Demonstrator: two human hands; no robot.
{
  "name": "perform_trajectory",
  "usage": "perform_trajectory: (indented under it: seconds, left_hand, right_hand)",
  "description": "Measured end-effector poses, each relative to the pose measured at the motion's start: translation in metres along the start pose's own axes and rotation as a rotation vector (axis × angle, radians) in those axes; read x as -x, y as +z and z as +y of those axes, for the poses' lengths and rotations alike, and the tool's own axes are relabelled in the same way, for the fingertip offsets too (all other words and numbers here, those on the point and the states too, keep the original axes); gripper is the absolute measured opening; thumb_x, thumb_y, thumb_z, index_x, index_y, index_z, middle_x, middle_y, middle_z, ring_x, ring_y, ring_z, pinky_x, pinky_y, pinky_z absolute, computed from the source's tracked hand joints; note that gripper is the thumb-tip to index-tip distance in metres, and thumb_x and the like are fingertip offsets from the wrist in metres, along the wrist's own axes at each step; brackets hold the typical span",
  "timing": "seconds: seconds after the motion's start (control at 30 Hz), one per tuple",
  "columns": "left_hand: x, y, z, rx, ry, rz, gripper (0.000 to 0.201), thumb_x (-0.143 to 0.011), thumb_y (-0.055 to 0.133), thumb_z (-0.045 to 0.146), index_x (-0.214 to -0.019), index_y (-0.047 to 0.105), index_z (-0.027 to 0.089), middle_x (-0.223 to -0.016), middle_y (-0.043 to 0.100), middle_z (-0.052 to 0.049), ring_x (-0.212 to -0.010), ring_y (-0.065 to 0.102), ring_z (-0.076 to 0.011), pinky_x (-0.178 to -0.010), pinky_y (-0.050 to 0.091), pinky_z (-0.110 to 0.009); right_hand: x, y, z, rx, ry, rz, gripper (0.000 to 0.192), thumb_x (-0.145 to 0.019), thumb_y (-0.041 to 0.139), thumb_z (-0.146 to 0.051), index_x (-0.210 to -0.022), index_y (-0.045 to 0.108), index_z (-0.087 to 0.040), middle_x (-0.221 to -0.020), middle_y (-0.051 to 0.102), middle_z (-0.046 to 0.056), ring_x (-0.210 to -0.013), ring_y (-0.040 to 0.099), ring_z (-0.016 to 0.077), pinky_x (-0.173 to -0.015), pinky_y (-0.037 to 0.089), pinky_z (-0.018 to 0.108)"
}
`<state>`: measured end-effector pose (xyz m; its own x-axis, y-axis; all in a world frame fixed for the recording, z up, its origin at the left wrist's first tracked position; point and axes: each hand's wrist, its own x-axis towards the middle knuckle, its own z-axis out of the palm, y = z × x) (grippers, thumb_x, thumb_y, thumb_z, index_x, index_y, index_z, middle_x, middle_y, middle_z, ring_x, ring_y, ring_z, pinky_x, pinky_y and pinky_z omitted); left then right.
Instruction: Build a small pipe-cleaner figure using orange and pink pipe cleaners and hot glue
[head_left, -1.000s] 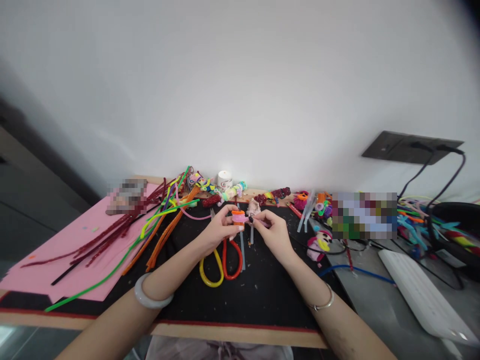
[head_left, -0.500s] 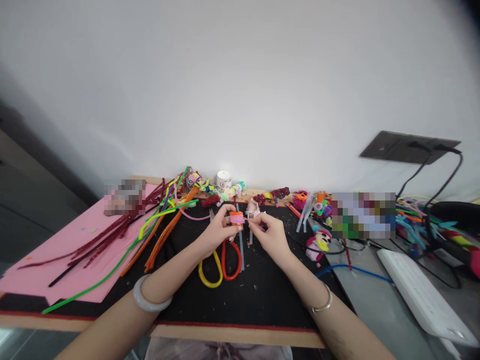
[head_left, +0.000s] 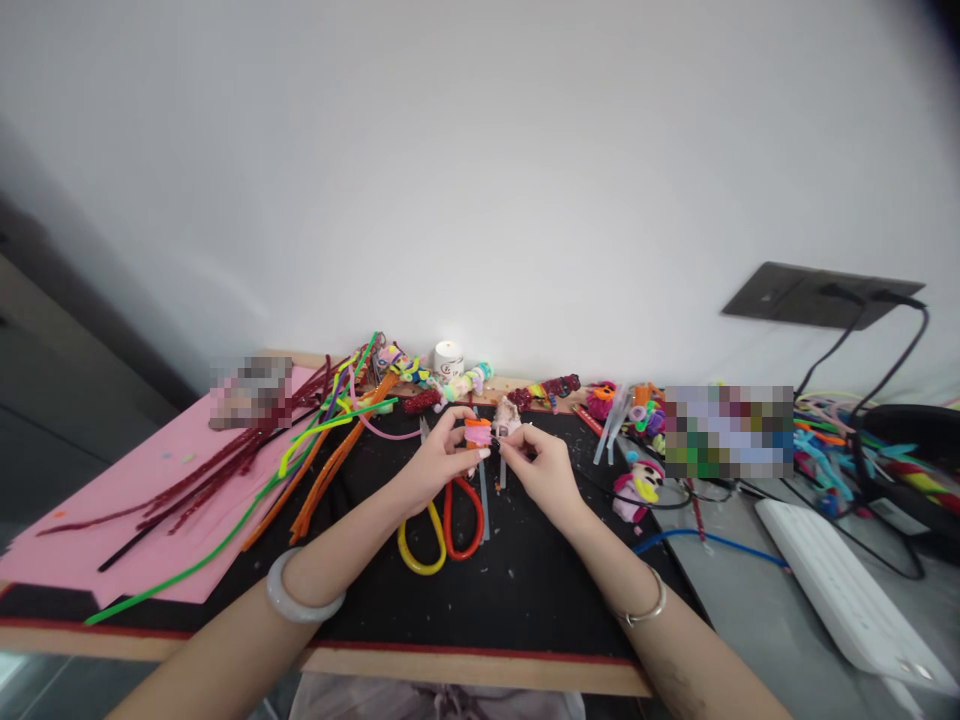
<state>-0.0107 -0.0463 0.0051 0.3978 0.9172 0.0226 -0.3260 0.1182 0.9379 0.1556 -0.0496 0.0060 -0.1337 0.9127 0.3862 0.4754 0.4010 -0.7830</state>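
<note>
Landmark for all positions: the scissors with one yellow and one red-orange handle loop, lying flat on the black mat that covers the counter.

Left hand: just above the scissors handles, fingers curled, thumb and fingertips pinching a small orange-and-pink pipe-cleaner piece. A pale bangle sits on this wrist, below and left of the scissors.

Right hand: just right of the scissors, fingertips pressed together on a thin pink end at the right side of the same piece; what exactly is pinched is too small to tell. A thin silver bracelet circles this wrist.

Orange-and-pink pipe-cleaner piece: held clear of the mat between both hands, directly above the scissors blades.

Small pinkish figure: just behind the held piece, above and right of the scissors.

Loose pipe cleaners, green, yellow, orange and dark red: fanned out left of the scissors, partly across a pink sheet lying further left.

White roll: well above the scissors, against the wall, among small finished pipe-cleaner pieces.

Pink doll-like figure: right of the scissors, near the mat's right edge.

Blue pipe cleaner: right of the scissors, on the grey surface beyond the mat.

White keyboard: far right of the scissors.

Wall socket plate with black cables: far upper right of the scissors.
</note>
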Motion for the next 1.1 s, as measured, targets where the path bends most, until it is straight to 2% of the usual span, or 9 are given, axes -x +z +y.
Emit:
perform_trajectory:
  seconds: [0.47, 0.77, 1.1]
  left_hand:
    - [0.0017, 0.0015, 0.0011, 0.078, -0.031, -0.030, 0.043, -0.071, 0.067, 0.020, -0.105, 0.041, 0.024, -0.077, 0.056, 0.002, -0.057, 0.049, -0.0037, -0.056, 0.038, -0.017]
    - [0.0031, 0.0032, 0.0024, 0.107, -0.062, -0.017, 0.046, -0.071, 0.068, 0.022, -0.109, 0.043, 0.026, -0.082, 0.054, 0.002, -0.061, 0.051, -0.0046, -0.062, 0.043, -0.020]
    - [0.0025, 0.0018, 0.0027, 0.084, -0.065, 0.008, 0.050, -0.070, 0.068, 0.024, -0.114, 0.046, 0.025, -0.087, 0.059, -0.002, -0.064, 0.058, -0.0075, -0.068, 0.048, -0.026]
  right_hand:
    - [-0.0037, -0.0025, 0.0021, -0.054, 0.098, -0.015, 0.020, -0.076, 0.056, -0.031, -0.061, 0.054, -0.017, -0.054, 0.049, -0.002, -0.049, 0.040, 0.0099, -0.046, 0.032, 0.021]
    - [-0.0049, -0.0030, 0.0049, -0.054, 0.097, -0.015, 0.018, -0.075, 0.055, -0.028, -0.062, 0.054, -0.016, -0.055, 0.049, -0.002, -0.049, 0.041, 0.0099, -0.047, 0.033, 0.022]
    - [-0.0048, -0.0029, 0.0053, -0.072, 0.094, -0.004, 0.018, -0.076, 0.056, -0.030, -0.064, 0.056, -0.016, -0.057, 0.052, -0.001, -0.051, 0.043, 0.0104, -0.047, 0.035, 0.022]
